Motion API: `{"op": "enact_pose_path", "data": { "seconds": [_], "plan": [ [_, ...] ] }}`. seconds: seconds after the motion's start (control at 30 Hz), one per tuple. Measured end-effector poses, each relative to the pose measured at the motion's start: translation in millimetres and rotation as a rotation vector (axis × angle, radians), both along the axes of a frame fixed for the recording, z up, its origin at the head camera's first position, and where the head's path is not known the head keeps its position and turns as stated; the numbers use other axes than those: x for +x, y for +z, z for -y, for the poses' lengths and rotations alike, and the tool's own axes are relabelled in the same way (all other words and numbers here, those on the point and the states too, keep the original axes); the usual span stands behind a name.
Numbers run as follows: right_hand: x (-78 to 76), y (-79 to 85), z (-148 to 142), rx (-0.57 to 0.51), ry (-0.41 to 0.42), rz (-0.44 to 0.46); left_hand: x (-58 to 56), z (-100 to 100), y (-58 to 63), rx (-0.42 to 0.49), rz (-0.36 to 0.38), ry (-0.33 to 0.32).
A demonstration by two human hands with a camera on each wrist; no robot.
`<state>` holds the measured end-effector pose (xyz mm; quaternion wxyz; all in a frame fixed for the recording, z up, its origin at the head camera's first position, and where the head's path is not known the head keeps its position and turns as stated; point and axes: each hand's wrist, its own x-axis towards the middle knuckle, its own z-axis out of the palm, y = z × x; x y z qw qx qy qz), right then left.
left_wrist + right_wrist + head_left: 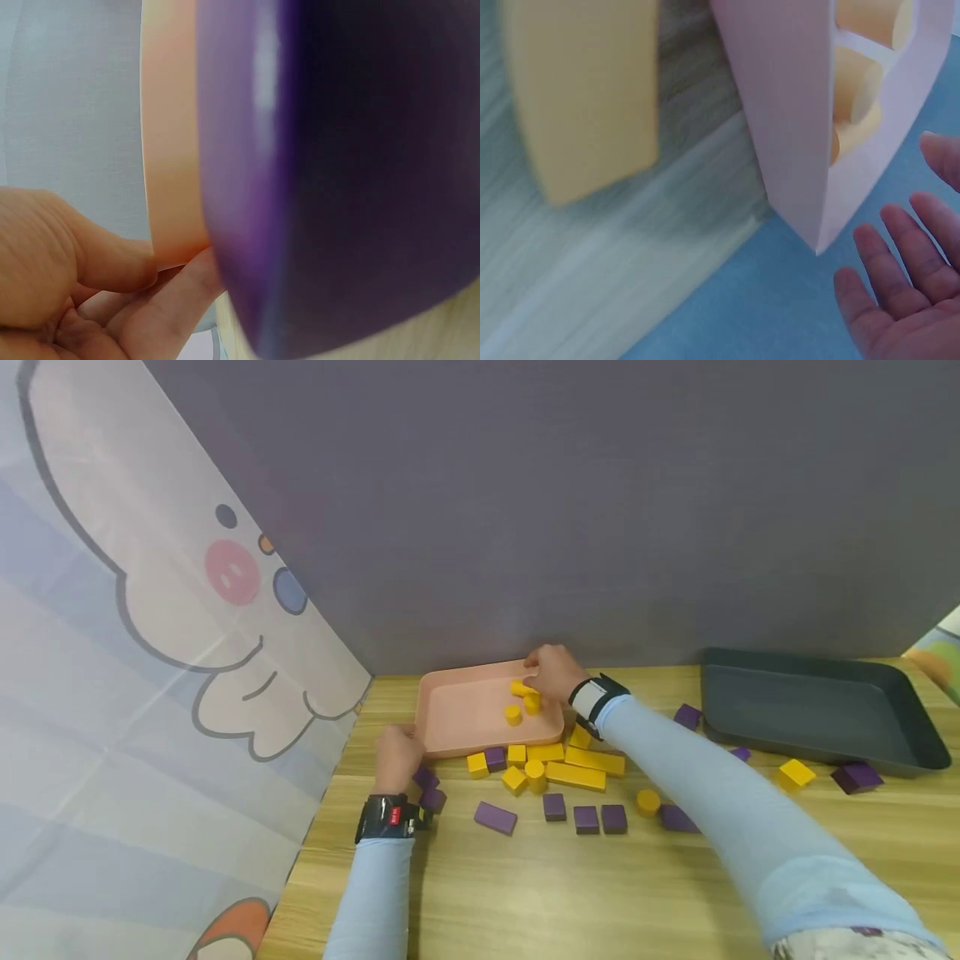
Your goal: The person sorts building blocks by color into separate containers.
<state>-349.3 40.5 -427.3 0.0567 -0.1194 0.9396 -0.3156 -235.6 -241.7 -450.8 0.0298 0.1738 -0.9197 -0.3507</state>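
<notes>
A pink tray (pixel 465 710) lies at the back of the table with three yellow cylinders (pixel 512 716) in its right part. At its left end my left hand (pixel 396 758) pinches the rim; the left wrist view shows thumb and fingers on the tray's corner (pixel 172 150). My right hand (pixel 557 673) is over the tray's right end, its fingers (pixel 900 285) spread and holding nothing. In the right wrist view the cylinders (pixel 859 86) lie inside the tray wall, apart from that hand. A purple block (pixel 360 165) looms close to the left wrist camera.
Yellow blocks (pixel 576 776) and purple blocks (pixel 495 817) are scattered in front of the pink tray. A dark grey tray (pixel 810 706) stands at the right, with several blocks near its front edge. A grey panel (pixel 570 510) rises behind the table.
</notes>
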Motion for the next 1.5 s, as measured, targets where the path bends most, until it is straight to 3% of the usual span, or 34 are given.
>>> {"op": "enact_pose_path", "data": {
  "seconds": [0.27,0.53,0.77,0.97,1.13,1.3,1.5],
  "plan": [
    [14.5,15.8,-28,0.011,0.078,-0.104,-5.9,16,1.1,-0.017,-0.027,-0.015],
    [58.0,27.5,-75,0.08,0.121,-0.161,-13.3,22,2.1,-0.038,-0.04,-0.012],
    [103.9,17.0,-129,0.123,0.103,-0.208,-18.7,22,-0.8,-0.045,-0.036,-0.015],
    [158.5,12.0,-185,0.102,0.058,-0.19,-19.8,18,-1.9,-0.041,-0.038,-0.031],
    [197.5,-4.8,-225,0.126,0.061,-0.135,-21.4,18,-0.8,-0.055,-0.06,-0.057],
    [213.6,-32.4,-238,0.186,0.105,-0.129,-13.2,31,1.2,-0.044,-0.047,-0.038],
    [212.3,-48.4,-238,0.219,0.105,-0.199,-3.9,46,1.9,-0.048,-0.054,0.016]
  ]
}}
